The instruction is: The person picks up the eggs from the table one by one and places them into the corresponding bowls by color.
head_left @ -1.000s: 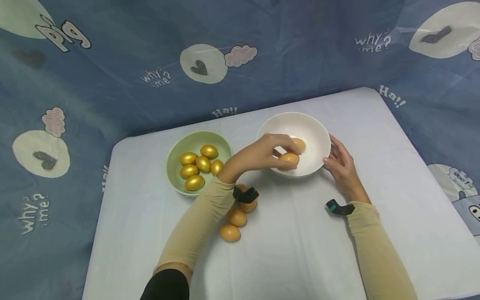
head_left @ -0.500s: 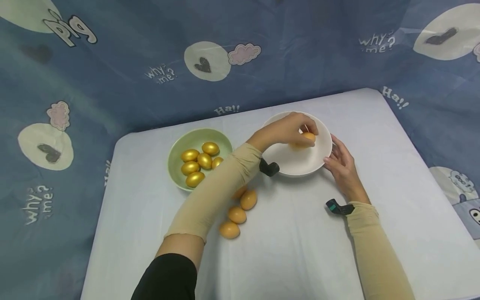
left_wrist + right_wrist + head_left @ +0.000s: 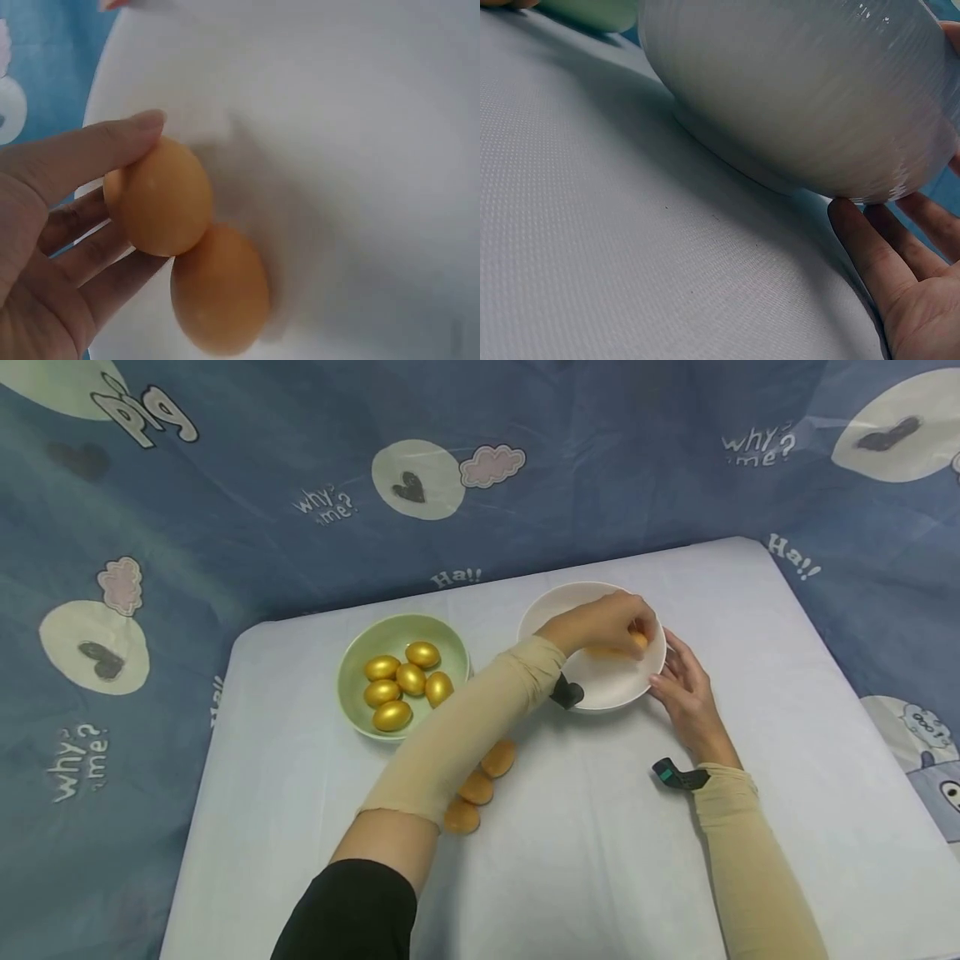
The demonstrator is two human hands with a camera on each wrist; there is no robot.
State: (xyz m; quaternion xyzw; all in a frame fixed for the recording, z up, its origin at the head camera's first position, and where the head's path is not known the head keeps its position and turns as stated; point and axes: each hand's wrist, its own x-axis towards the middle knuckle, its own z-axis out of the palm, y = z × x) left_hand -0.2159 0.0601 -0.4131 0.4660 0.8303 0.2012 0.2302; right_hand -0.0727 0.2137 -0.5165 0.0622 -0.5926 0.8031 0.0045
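Note:
A white bowl (image 3: 555, 606) stands on the table right of centre. My left hand (image 3: 628, 628) reaches into it from the left and pinches a brown egg (image 3: 161, 195) between thumb and fingers. That egg touches a second brown egg (image 3: 221, 289) lying on the bowl's floor (image 3: 360, 150). My right hand (image 3: 675, 675) rests against the bowl's right side. Its straight fingers (image 3: 870, 247) touch the outer wall (image 3: 802, 97) low down. Three more brown eggs (image 3: 477, 787) lie in a row on the table, partly under my left forearm.
A green bowl (image 3: 358, 653) with several golden eggs (image 3: 411, 679) stands left of the white bowl. The white tabletop (image 3: 600, 843) ends in rounded corners. A blue patterned cloth (image 3: 225, 485) hangs behind it and around its sides.
My left hand has carried its brown egg from the bowl's near left rim to the right, deeper into the bowl, beside the other egg. The right hand has stayed on the bowl.

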